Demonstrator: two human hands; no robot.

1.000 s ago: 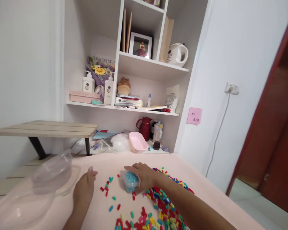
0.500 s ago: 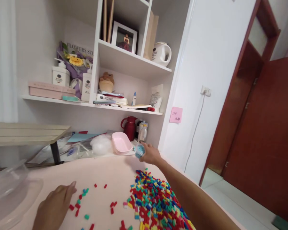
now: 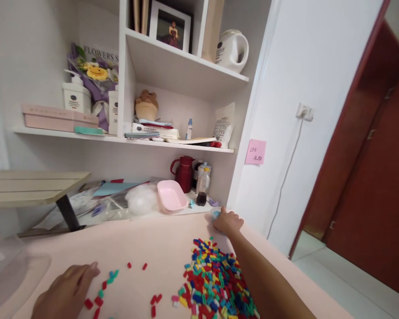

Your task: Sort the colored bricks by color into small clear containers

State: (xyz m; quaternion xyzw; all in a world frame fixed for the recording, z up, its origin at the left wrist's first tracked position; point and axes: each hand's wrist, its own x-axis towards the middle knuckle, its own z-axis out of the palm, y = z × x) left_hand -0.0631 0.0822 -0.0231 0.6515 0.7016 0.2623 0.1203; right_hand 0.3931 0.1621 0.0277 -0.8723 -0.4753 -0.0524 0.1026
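My right hand (image 3: 228, 222) reaches to the far right corner of the pink table (image 3: 146, 239), its fingers curled over a small clear cup of blue pieces (image 3: 215, 214) that rests on the table's back edge. My left hand (image 3: 65, 291) lies flat on the table at the near left, fingers stretched out, beside a few loose red and teal pieces (image 3: 101, 293). A large heap of coloured pieces (image 3: 213, 283) lies under my right forearm.
A clear plastic lid (image 3: 6, 268) sits at the left edge. Behind the table stand a pink tub (image 3: 171, 196), a red jug (image 3: 185, 172), a bottle (image 3: 202, 186) and a wooden bench (image 3: 33, 187). White shelves (image 3: 173, 71) rise above. A red door (image 3: 379, 168) is at the right.
My right hand carried the cup of blue pieces from the table's middle to the far right corner and set it down. The view swung right; my left hand stayed flat.
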